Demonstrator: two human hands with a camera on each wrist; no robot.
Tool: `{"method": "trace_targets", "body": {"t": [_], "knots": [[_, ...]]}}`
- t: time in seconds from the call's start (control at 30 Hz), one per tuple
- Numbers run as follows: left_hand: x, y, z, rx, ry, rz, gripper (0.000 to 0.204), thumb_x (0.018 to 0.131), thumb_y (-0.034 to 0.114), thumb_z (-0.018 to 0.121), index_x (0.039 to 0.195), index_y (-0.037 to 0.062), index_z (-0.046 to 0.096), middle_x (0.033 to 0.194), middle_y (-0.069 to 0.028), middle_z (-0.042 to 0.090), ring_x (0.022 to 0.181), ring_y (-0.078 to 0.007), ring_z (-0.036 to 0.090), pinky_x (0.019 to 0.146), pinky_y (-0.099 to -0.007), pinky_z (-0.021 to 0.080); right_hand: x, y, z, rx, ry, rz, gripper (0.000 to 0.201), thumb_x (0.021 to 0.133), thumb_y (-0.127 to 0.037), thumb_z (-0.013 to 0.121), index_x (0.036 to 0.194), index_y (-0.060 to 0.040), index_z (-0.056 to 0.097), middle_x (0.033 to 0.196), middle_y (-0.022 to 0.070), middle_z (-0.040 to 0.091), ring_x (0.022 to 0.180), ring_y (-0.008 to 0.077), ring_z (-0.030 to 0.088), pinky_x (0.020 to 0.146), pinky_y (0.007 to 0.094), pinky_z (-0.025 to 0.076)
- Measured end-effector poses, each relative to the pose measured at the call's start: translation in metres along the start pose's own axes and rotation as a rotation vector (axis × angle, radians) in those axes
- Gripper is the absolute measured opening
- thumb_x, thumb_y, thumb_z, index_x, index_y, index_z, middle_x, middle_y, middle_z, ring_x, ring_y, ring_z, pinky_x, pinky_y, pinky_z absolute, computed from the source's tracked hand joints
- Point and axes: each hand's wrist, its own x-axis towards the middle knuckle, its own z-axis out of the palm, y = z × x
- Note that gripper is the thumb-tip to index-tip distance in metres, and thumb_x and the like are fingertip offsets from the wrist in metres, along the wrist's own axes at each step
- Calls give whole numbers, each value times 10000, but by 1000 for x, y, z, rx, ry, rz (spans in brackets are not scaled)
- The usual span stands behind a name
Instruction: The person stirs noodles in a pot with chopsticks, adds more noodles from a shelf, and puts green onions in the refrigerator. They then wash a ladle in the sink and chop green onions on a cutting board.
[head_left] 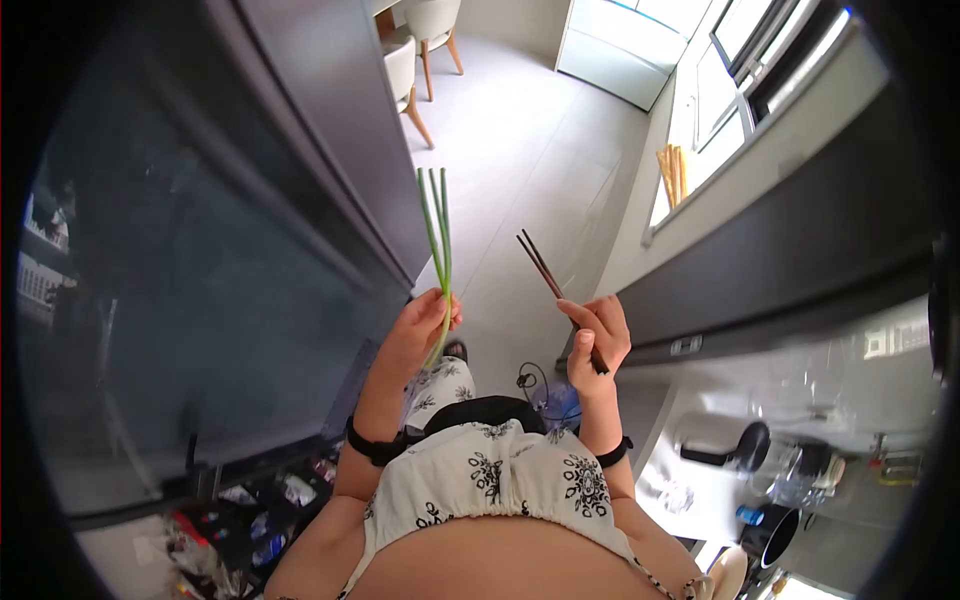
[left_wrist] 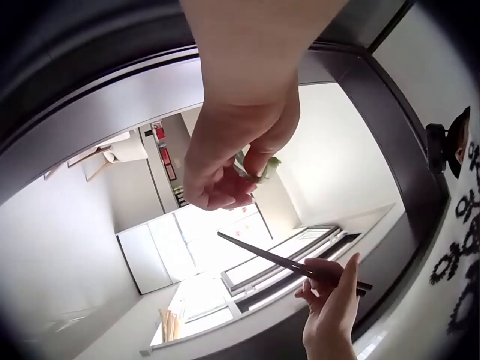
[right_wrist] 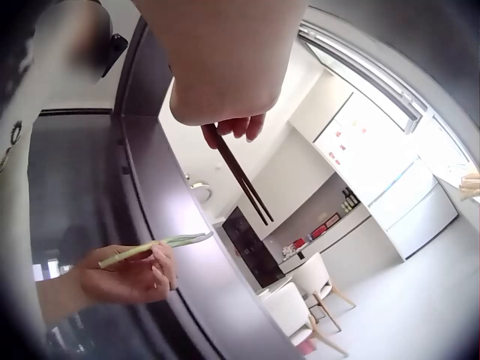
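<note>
My left hand (head_left: 420, 325) grips a thin bunch of green onion stalks (head_left: 437, 235) near their pale lower end, the green tips pointing away from me. In the left wrist view the fingers (left_wrist: 225, 184) curl round the stalk end (left_wrist: 262, 171). My right hand (head_left: 597, 335) holds a pair of dark chopsticks (head_left: 545, 270), tips pointing up and to the left. The right wrist view shows the chopsticks (right_wrist: 244, 180) jutting from under the hand, with the left hand (right_wrist: 131, 274) and green onion (right_wrist: 161, 244) below. Both hands are raised in front of my body, apart from each other.
A tall dark cabinet front (head_left: 200, 260) stands on my left. A counter with a dark edge (head_left: 790, 260) runs on my right, with kitchen items (head_left: 790, 470) on it. Pale floor (head_left: 520, 150) stretches ahead toward chairs (head_left: 415, 60). Clutter (head_left: 240, 520) lies low at left.
</note>
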Motion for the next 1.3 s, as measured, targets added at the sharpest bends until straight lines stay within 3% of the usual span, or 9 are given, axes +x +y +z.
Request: {"method": "trace_targets", "body": {"t": [0.17, 0.27, 0.43, 0.5, 0.57, 0.67, 0.77, 0.97, 1.3], "knots": [[178, 40, -10, -116, -78, -86, 170, 1053, 240, 503, 1039, 79, 556, 918, 13, 512, 847, -103, 514, 973, -357, 433, 92, 118, 35, -173, 39, 63, 322, 959, -302, 615, 983, -4, 733, 738, 78, 574, 661, 238, 547, 567, 345, 436], [284, 72, -13, -221, -248, -27, 158, 1045, 260, 523, 1063, 107, 559, 918, 34, 510, 759, -74, 522, 1134, -472, 347, 148, 155, 69, -257, 62, 38, 263, 911, -245, 671, 1007, -7, 728, 780, 75, 595, 681, 237, 564, 580, 345, 455], [459, 118, 36, -252, -401, -104, 201, 1020, 286, 576, 1068, 91, 564, 923, 19, 530, 782, -104, 542, 1106, -477, 380, 268, 233, 113, -376, 2, 6, 196, 828, -143, 722, 988, -30, 729, 807, 54, 599, 657, 211, 568, 556, 329, 469], [513, 115, 47, -234, -390, 68, 234, 1010, 315, 589, 1049, 85, 570, 911, 5, 545, 810, -127, 566, 1105, -484, 385, 298, 265, 129, -434, 4, -38, 219, 767, -93, 743, 976, -28, 724, 803, 45, 598, 637, 195, 566, 546, 319, 479], [574, 109, 55, -215, -478, 83, 245, 1001, 326, 607, 1019, 83, 574, 878, -8, 558, 795, -135, 569, 942, -400, 465, 323, 311, 142, -398, 33, -46, 212, 748, -71, 746, 953, -24, 717, 802, 43, 598, 637, 190, 568, 544, 309, 483], [670, 94, 66, -62, -455, 25, 270, 997, 341, 617, 1016, 77, 561, 875, -13, 538, 768, -59, 493, 734, -203, 422, 369, 393, 154, -394, -5, -26, 193, 719, -70, 759, 896, -33, 693, 805, 44, 597, 651, 192, 580, 542, 309, 490], [752, 96, 66, -60, -375, 5, 260, 994, 324, 618, 991, 72, 557, 858, -2, 511, 829, -114, 480, 818, -299, 398, 416, 470, 163, -327, -207, -39, 244, 716, -107, 744, 945, -59, 674, 889, 45, 607, 757, 202, 608, 596, 330, 520], [927, 132, 68, 12, -283, 98, 179, 1034, 249, 550, 1062, 74, 578, 912, -4, 517, 859, -83, 468, 741, -224, 361, 543, 610, 157, -356, -409, -44, 401, 776, -72, 672, 1175, -81, 630, 923, 23, 574, 819, 188, 584, 659, 321, 520], [1201, 181, 2, 306, -71, 245, 191, 1044, 285, 521, 996, 113, 589, 845, 40, 529, 693, -28, 395, 585, -190, 291, 684, 901, 137, -506, -174, 419, 143, 872, -64, 658, 1011, -77, 687, 902, 72, 653, 830, 253, 651, 690, 353, 546]]}}
